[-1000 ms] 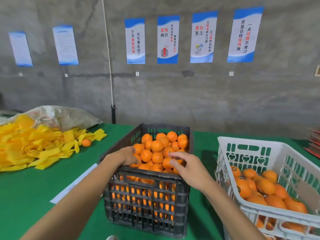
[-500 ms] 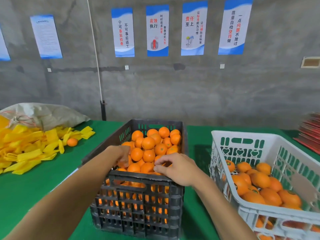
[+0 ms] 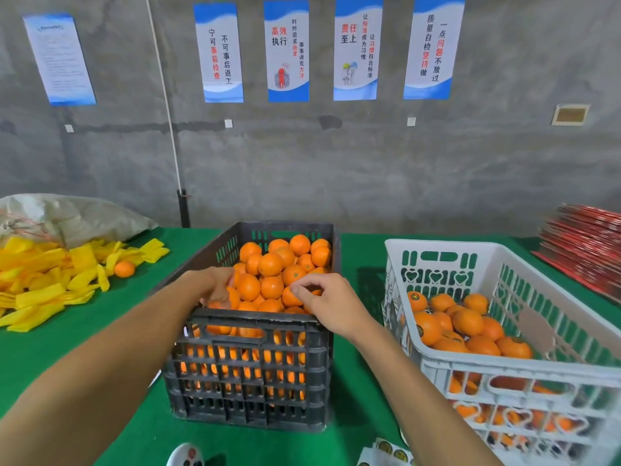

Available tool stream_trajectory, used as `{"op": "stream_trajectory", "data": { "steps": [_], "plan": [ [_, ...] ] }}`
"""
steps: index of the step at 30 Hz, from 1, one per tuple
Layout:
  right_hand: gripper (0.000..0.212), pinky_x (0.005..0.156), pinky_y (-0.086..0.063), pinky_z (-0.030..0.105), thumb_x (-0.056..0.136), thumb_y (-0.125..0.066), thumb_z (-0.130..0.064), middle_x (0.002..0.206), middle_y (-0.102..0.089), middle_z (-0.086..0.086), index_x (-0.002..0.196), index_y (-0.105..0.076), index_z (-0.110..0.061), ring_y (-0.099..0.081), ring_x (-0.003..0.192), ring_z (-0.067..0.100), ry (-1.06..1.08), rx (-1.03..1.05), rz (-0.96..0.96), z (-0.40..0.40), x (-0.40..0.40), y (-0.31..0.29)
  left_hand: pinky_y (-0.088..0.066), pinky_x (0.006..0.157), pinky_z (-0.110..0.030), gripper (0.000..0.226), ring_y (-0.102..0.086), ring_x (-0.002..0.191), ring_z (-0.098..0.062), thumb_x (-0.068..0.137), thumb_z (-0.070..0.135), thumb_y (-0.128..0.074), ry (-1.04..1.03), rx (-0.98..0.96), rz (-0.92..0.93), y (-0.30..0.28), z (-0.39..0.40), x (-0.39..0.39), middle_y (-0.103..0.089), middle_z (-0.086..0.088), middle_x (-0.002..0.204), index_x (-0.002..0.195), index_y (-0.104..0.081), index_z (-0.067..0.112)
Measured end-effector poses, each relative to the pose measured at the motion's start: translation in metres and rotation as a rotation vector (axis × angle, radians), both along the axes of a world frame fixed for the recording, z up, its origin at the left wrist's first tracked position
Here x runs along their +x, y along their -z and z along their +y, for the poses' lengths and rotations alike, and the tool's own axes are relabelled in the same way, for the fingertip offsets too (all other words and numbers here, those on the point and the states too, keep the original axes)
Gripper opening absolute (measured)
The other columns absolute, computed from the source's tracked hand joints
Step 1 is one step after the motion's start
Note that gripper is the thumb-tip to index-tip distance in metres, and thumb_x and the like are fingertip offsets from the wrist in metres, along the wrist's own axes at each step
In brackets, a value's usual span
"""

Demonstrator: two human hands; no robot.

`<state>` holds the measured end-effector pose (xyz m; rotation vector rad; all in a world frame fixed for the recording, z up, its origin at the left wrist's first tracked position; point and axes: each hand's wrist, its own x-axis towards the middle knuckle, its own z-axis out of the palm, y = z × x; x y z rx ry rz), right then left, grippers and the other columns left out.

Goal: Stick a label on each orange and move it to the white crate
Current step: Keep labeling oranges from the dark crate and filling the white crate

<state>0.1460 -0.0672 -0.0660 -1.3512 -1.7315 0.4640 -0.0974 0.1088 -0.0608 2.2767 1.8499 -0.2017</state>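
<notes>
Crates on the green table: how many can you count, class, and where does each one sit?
2. The black crate sits centre, full of oranges, with both hands reaching into it. The white crate sits to its right, partly filled. None appears hidden.

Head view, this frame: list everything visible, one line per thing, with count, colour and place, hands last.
black crate: one, black, table centre, piled with oranges
white crate: one, white, right of the black crate, partly filled with oranges, some showing labels
loose orange: one, by the yellow pile
yellow pile: many yellow pieces, table left
sack: one, grey-white, behind the yellow pile
label sheets: white sheets with round stickers, bottom edge
red stack: far right
posters: five, blue and white, on the wall
table: green cover
left hand: in the black crate, on oranges
right hand: over the oranges, fingertips pinched
</notes>
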Motion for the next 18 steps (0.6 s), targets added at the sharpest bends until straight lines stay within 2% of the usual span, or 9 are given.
{"op": "stream_trajectory", "data": {
  "steps": [2,4,6,9,12,15,16,18],
  "plan": [
    [0.015,0.101,-0.052,0.038,0.097,-0.067,-0.030,0.109,-0.074,-0.019,0.108,-0.078,-0.029,-0.064,0.106,-0.002,-0.006,0.040,0.045,-0.012,0.004,0.003,-0.056,0.077,-0.037,0.060,-0.063,0.098,-0.028,0.080,0.028,-0.085,0.018,0.123,-0.179,-0.006,-0.011,-0.005,-0.060,-0.011,0.119,0.130,-0.052,0.021],
    [0.019,0.103,-0.051,0.037,0.096,-0.068,-0.027,0.113,-0.073,-0.017,0.114,-0.076,-0.029,-0.064,0.110,-0.001,-0.026,0.043,0.075,-0.023,0.008,0.003,-0.055,0.091,-0.040,0.068,-0.063,0.107,-0.026,0.074,0.042,-0.090,0.034,0.276,-0.439,-0.011,-0.036,-0.005,-0.064,-0.007,0.124,0.133,-0.060,0.028],
    [0.027,0.106,-0.050,0.038,0.096,-0.069,-0.025,0.118,-0.072,-0.016,0.123,-0.072,-0.028,-0.063,0.113,0.001,-0.068,0.043,0.092,-0.035,0.009,0.001,-0.056,0.097,-0.045,0.071,-0.067,0.108,-0.020,0.072,0.050,-0.091,0.069,0.389,-0.708,-0.013,-0.069,0.000,-0.068,0.001,0.125,0.135,-0.063,0.034],
    [0.033,0.107,-0.049,0.038,0.098,-0.068,-0.024,0.125,-0.069,-0.016,0.131,-0.068,-0.028,-0.061,0.117,0.002,-0.098,0.070,0.074,-0.053,0.007,-0.008,-0.059,0.091,-0.035,0.066,-0.068,0.099,-0.007,0.073,0.045,-0.092,0.127,0.510,-1.043,-0.015,-0.121,0.019,-0.070,0.007,0.122,0.133,-0.066,0.038],
    [0.033,0.104,-0.050,0.029,0.098,-0.067,-0.023,0.124,-0.069,-0.016,0.131,-0.068,-0.025,-0.062,0.114,0.003,-0.100,0.151,0.065,-0.074,0.008,-0.008,-0.060,0.085,-0.029,0.060,-0.069,0.103,-0.007,0.077,0.037,-0.091,0.193,0.542,-1.259,-0.005,-0.175,0.045,-0.065,0.008,0.130,0.132,-0.066,0.040],
    [0.027,0.089,-0.055,0.025,0.097,-0.070,-0.022,0.110,-0.074,-0.011,0.124,-0.071,-0.023,-0.070,0.098,0.009,-0.039,0.150,0.237,-0.097,0.015,0.007,-0.060,0.083,-0.024,0.064,-0.070,0.108,-0.005,0.076,0.037,-0.091,0.190,0.494,-1.387,0.021,-0.220,0.067,-0.065,0.009,0.129,0.134,-0.065,0.037],
    [0.024,0.081,-0.056,0.025,0.097,-0.070,-0.020,0.103,-0.076,-0.006,0.121,-0.072,-0.020,-0.072,0.090,0.013,-0.017,0.127,0.319,-0.104,0.020,0.014,-0.059,0.080,-0.021,0.066,-0.071,0.101,-0.004,0.073,0.042,-0.090,0.165,0.453,-1.425,0.032,-0.233,0.074,-0.068,0.007,0.122,0.134,-0.066,0.036],
    [0.018,0.068,-0.053,0.020,0.096,-0.071,-0.016,0.091,-0.076,0.000,0.113,-0.075,-0.015,-0.072,0.076,0.015,0.007,0.077,0.423,-0.117,0.032,0.033,-0.054,0.070,-0.015,0.068,-0.067,0.073,0.002,0.066,0.048,-0.088,0.099,0.347,-1.505,0.057,-0.253,0.089,-0.071,0.006,0.095,0.130,-0.068,0.034]
  ]
}}
